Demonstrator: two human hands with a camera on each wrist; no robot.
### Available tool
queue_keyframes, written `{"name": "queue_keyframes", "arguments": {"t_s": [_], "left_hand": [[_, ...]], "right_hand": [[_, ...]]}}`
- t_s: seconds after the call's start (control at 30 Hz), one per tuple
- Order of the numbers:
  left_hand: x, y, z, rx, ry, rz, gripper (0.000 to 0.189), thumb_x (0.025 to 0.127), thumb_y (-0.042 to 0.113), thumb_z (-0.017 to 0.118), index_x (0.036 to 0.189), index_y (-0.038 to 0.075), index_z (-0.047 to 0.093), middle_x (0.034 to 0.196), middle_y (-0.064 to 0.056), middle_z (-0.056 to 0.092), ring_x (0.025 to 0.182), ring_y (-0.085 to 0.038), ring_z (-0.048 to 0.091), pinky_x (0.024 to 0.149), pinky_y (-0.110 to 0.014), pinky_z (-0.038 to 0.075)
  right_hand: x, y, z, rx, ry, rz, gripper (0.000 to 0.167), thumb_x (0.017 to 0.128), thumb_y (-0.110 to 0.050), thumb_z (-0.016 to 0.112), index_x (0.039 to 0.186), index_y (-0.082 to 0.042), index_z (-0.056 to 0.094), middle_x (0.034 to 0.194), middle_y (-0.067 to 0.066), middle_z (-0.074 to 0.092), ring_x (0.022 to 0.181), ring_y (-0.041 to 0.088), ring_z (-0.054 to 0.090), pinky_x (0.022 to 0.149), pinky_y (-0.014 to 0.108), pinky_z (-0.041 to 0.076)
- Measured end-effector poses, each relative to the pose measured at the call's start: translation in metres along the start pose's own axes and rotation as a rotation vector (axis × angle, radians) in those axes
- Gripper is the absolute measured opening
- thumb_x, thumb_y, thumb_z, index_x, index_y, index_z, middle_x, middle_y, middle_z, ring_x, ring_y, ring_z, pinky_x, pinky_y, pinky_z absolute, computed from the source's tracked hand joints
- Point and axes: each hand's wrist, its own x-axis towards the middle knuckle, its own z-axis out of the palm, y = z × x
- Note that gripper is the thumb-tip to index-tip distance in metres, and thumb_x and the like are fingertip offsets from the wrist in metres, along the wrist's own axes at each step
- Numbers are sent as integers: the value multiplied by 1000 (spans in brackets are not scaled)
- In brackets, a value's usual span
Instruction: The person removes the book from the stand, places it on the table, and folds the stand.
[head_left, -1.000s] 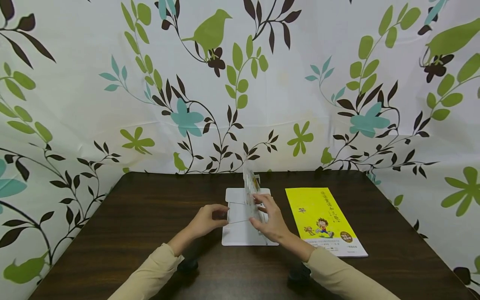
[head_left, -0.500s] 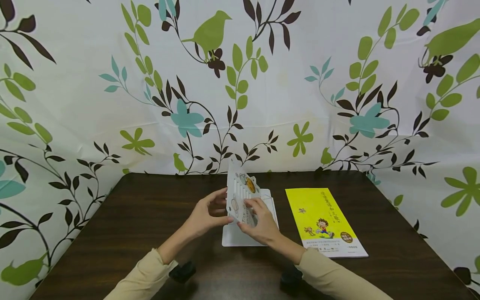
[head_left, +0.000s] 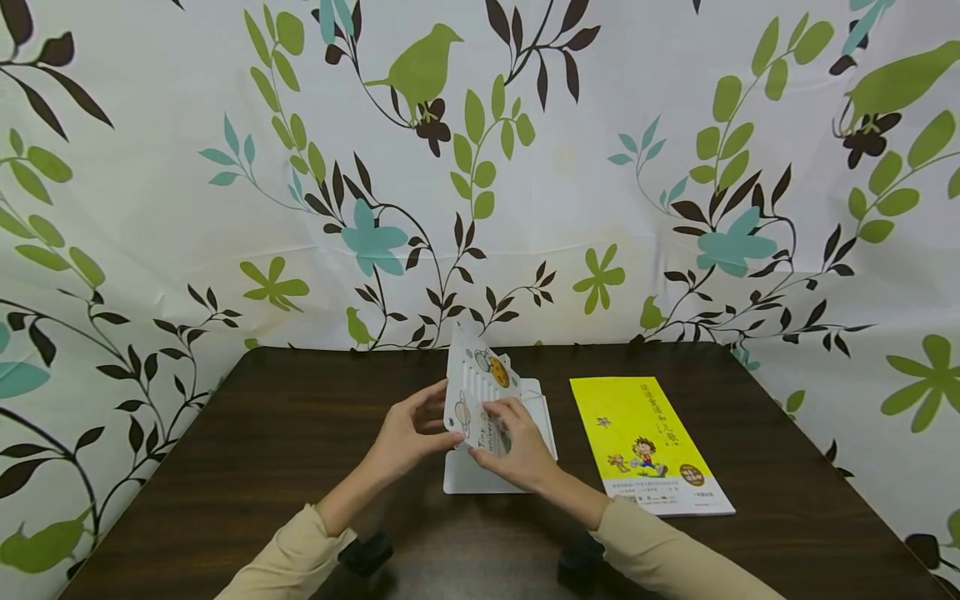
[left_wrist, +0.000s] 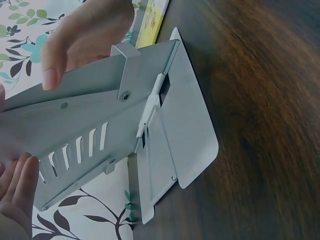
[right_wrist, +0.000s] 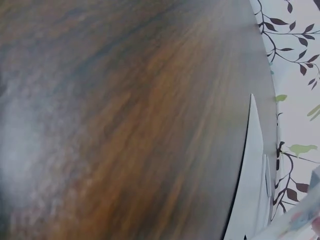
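Note:
A white metal book stand [head_left: 480, 477] sits mid-table, its hinged panel tilted up. The panel's front [head_left: 463, 412] carries cartoon prints, lettering and a row of slots. In the left wrist view its bare back [left_wrist: 85, 117] shows, along with the flat base [left_wrist: 187, 115] and a thin wire prop [left_wrist: 167, 142]. My left hand [head_left: 405, 433] holds the panel's left edge, thumb at the lower corner and fingers reaching behind. On the other side my right hand [head_left: 521, 446] grips the panel, fingers on the printed face and thumb at the lower edge.
A yellow children's book [head_left: 648, 446] lies flat to the right of the stand. The dark wooden table [head_left: 300, 417] backs onto a cloth [head_left: 562, 167] printed with leaves and birds. Black wrist devices [head_left: 365, 554] hang below both forearms.
The panel has swung from nearly edge-on over to the left, turning its printed face into view. My left hand has gone from the base's left side to the panel's edge; the right moved slightly left.

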Motion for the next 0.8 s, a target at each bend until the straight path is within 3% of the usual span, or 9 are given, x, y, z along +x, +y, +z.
{"name": "queue_keyframes", "arguments": {"t_s": [0.17,0.37,0.67,0.8], "left_hand": [[-5,-1,-4,-21,7,-40,72,69,4,76,133,0,42,115,-18,57,100,-28,57,80,-29,50],[-12,-10,-12,-47,23,-102,71,69,1,76,131,-3,43,113,-21,57,99,-29,58,78,-29,51],[-24,-21,-21,-50,40,-152,70,67,-5,75,129,-8,43,106,-23,58,91,-23,61,71,-25,52],[-29,-26,-24,12,45,-177,70,65,-3,77,127,-10,45,97,-18,60,84,-20,60,65,-22,50]], "right_hand": [[-3,2,-10,89,-140,69,58,76,-35,71,123,-7,51,114,5,47,100,16,47,87,36,47],[-17,17,-21,179,-267,122,55,77,-30,71,122,-6,51,115,7,47,102,21,49,92,42,43],[-32,31,-29,124,-324,133,50,77,-26,71,118,-5,55,113,6,52,99,21,51,89,39,45],[-33,32,-28,100,-325,105,43,77,-18,72,115,-4,57,110,6,54,95,20,51,87,35,48]]}}
